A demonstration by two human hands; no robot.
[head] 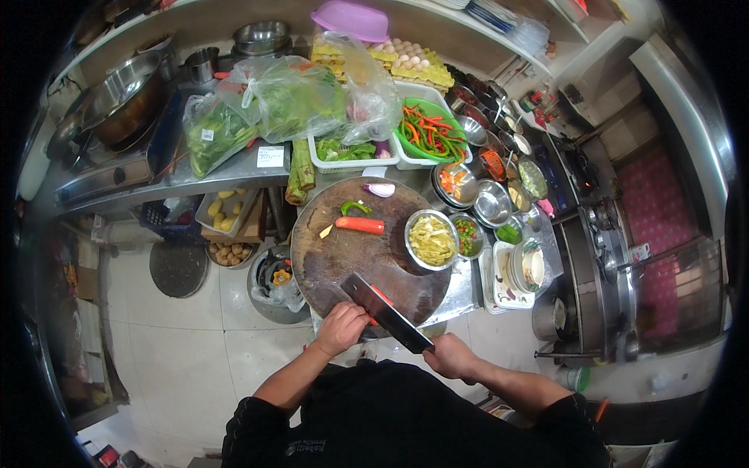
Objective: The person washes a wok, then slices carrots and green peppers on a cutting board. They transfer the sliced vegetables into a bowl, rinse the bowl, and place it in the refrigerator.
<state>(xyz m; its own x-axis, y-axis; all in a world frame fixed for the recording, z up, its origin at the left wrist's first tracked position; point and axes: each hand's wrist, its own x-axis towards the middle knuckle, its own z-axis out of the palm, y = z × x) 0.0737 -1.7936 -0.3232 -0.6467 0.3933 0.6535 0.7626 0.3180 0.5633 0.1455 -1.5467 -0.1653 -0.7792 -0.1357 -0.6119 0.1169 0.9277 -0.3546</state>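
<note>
My right hand [450, 355] is closed around the handle of a Chinese cleaver [386, 313], whose broad dark blade slants up to the left over the near part of a round wooden chopping block [316, 266]. My left hand [342, 327] presses an orange-red piece, apparently carrot [373, 320], against the block beside the blade; more of it shows past the blade's far side, and the rest is hidden. Farther back on the block lie a thick carrot piece [360, 225], a green pepper [356, 207], a small yellowish slice [326, 231] and a cut piece of purple onion [379, 190].
A steel bowl of pale yellow-green cut vegetable [433, 240] stands at the block's right edge. Beyond are several steel bowls [492, 202], stacked dishes [526, 266], a green basket of peppers [430, 131] and bagged greens [219, 128]. A gas stove [585, 169] is at right.
</note>
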